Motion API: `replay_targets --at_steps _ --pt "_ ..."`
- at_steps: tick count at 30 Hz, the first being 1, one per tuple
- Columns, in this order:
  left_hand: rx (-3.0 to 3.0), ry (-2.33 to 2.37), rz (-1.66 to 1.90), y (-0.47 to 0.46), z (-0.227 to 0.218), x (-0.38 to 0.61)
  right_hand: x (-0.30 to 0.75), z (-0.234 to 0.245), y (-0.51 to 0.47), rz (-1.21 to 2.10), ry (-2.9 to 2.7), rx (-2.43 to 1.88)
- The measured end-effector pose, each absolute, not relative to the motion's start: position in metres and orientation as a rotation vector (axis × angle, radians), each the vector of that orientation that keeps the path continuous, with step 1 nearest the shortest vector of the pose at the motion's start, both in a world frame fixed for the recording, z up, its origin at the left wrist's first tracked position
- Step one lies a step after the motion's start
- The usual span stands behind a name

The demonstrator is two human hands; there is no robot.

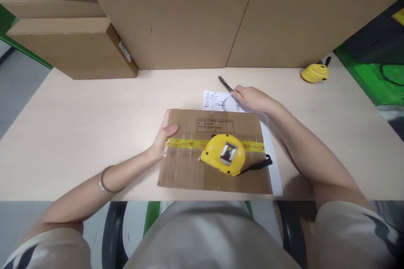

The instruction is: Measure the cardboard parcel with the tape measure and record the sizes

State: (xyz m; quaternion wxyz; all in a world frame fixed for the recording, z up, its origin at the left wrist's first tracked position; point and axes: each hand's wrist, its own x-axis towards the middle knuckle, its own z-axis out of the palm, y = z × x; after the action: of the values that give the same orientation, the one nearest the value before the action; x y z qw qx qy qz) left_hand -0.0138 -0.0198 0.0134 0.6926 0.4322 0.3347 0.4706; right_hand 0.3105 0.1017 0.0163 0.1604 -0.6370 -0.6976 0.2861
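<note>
My left hand (162, 136) grips the left edge of a flat brown cardboard box (186, 172), thumb on top and the other fingers hidden. Yellow printed tape crosses the box below a small block of printed text. On top lies a yellow tape measure (224, 154) with a black wrist strap. Beyond the box, my right hand (251, 97) is closed with a dark pen (225, 83) at its fingertips. Under that hand and partly under the box is a white paper (217, 101) with handwritten marks.
Large cardboard boxes (176, 21) stand along the back of the pale table (94, 122). A smaller carton (63, 50) leans at the back left. A second yellow tape measure (314, 72) sits at the back right. The table's front edge is close to my body.
</note>
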Motion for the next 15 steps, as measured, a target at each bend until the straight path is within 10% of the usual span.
replay_targets --at_steps 15 --pt "1.004 0.76 1.102 -0.016 0.01 -0.017 0.296 -0.011 0.095 1.138 -1.397 -1.406"
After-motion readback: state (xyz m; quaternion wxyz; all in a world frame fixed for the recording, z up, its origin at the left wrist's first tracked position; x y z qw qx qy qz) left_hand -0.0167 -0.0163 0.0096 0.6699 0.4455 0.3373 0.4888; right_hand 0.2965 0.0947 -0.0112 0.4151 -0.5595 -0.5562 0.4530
